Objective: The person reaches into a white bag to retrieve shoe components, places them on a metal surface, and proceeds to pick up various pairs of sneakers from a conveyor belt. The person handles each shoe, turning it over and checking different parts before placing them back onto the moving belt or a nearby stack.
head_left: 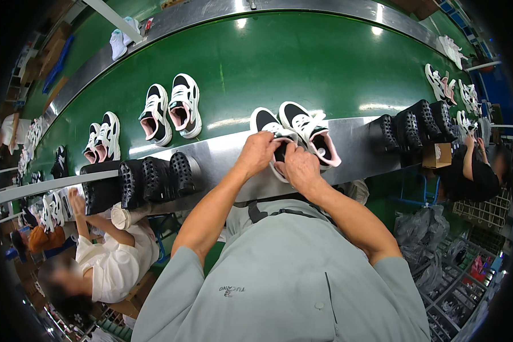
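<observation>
A pair of white, black and pink sneakers lies at the near edge of the green conveyor belt [302, 62]. My left hand [257, 153] and my right hand [300, 166] both grip the left sneaker of the pair [271, 128] at its heel opening, fingers curled over the rim. The right sneaker [309, 130] lies beside it, just past my right hand, untouched. My forearms reach up from my grey shirt.
More sneaker pairs [171, 108] sit on the belt to the left and far right. Black shoe lasts [148, 178] stand on the metal rail at left, others [413, 122] at right. A seated person in white [111, 259] works at lower left; another person [476, 165] at right.
</observation>
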`<act>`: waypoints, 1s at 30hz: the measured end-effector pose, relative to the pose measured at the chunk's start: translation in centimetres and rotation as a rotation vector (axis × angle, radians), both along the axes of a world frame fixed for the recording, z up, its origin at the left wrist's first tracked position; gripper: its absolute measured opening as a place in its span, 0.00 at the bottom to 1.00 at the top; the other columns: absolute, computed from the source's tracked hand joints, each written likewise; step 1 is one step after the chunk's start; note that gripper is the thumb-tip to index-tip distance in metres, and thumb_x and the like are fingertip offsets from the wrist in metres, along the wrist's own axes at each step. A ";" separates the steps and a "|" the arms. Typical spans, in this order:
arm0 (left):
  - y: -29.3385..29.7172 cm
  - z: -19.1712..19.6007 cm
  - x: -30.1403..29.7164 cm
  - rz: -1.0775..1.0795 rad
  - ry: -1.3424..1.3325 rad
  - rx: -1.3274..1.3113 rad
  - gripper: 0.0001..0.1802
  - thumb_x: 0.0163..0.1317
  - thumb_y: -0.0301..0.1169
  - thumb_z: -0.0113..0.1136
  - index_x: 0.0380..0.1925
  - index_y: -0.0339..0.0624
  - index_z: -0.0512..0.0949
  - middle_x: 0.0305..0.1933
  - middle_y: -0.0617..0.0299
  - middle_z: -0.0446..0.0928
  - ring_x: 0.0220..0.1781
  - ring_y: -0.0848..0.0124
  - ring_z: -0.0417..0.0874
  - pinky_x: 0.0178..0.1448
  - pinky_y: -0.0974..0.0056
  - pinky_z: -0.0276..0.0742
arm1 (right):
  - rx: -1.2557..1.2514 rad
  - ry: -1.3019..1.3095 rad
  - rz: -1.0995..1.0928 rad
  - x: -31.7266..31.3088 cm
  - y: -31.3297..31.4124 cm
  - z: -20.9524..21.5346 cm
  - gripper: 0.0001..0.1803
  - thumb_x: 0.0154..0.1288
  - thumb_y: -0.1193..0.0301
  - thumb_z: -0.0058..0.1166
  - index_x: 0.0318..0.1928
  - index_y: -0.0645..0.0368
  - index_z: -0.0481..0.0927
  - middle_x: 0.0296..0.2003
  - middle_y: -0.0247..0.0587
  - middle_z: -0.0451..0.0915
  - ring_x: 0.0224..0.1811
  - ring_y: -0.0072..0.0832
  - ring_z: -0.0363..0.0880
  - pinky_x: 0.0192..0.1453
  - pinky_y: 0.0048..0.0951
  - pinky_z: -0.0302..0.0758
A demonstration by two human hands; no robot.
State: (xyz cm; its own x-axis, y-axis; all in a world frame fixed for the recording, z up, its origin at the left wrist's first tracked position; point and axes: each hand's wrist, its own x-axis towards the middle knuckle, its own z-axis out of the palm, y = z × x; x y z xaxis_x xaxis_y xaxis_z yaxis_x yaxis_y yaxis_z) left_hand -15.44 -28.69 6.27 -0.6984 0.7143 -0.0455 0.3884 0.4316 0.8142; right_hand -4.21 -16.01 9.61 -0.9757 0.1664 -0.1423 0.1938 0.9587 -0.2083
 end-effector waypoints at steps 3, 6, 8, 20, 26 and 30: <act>-0.8 -1.2 -0.6 0.092 -0.083 0.098 0.09 0.66 0.31 0.64 0.36 0.34 0.83 0.33 0.46 0.82 0.34 0.54 0.84 0.40 0.54 0.78 | 0.003 0.070 0.146 1.4 -0.5 0.5 0.30 0.63 0.59 0.66 0.55 0.69 0.73 0.33 0.52 0.83 0.30 0.44 0.87 0.30 0.38 0.83; 0.3 2.0 0.0 0.032 -0.164 0.005 0.10 0.66 0.31 0.64 0.38 0.34 0.84 0.31 0.47 0.82 0.31 0.57 0.82 0.39 0.56 0.77 | 0.010 0.111 0.151 1.3 0.9 -1.7 0.24 0.63 0.61 0.65 0.51 0.67 0.76 0.32 0.50 0.83 0.29 0.42 0.87 0.29 0.39 0.82; 0.1 0.9 0.3 0.063 -0.215 0.017 0.10 0.66 0.31 0.65 0.39 0.34 0.84 0.31 0.48 0.81 0.31 0.60 0.81 0.39 0.58 0.76 | -0.063 0.273 0.137 0.4 1.5 -3.7 0.18 0.62 0.64 0.66 0.46 0.62 0.78 0.30 0.46 0.82 0.28 0.39 0.86 0.27 0.39 0.81; -0.7 -1.3 5.9 0.327 -0.170 -0.240 0.39 0.53 0.32 0.72 0.65 0.36 0.67 0.55 0.37 0.76 0.60 0.43 0.78 0.64 0.49 0.75 | -0.531 0.561 -0.127 0.5 1.4 -3.6 0.29 0.56 0.76 0.64 0.59 0.62 0.72 0.48 0.58 0.77 0.57 0.53 0.73 0.63 0.47 0.71; -2.9 -2.5 2.8 0.293 -0.233 -0.147 0.29 0.54 0.22 0.64 0.58 0.40 0.71 0.41 0.44 0.79 0.45 0.45 0.83 0.50 0.46 0.79 | -0.817 0.305 0.183 -2.6 3.9 -4.1 0.17 0.55 0.82 0.54 0.47 0.59 0.81 0.46 0.47 0.83 0.55 0.51 0.76 0.59 0.46 0.72; -2.7 -1.6 2.6 0.282 -0.200 -0.089 0.22 0.54 0.20 0.65 0.49 0.39 0.72 0.36 0.44 0.79 0.40 0.45 0.83 0.45 0.47 0.76 | -0.360 0.424 0.371 -1.3 2.8 -4.5 0.15 0.53 0.80 0.54 0.44 0.56 0.81 0.46 0.36 0.82 0.58 0.40 0.75 0.63 0.45 0.67</act>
State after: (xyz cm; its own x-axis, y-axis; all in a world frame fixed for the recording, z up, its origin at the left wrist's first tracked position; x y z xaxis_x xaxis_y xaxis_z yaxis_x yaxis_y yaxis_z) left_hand -12.87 -31.41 4.64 -0.8382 0.4819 -0.2551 0.0803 0.5718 0.8164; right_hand -5.55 -13.17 5.15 -0.9428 -0.1767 0.2825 -0.3043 0.8022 -0.5137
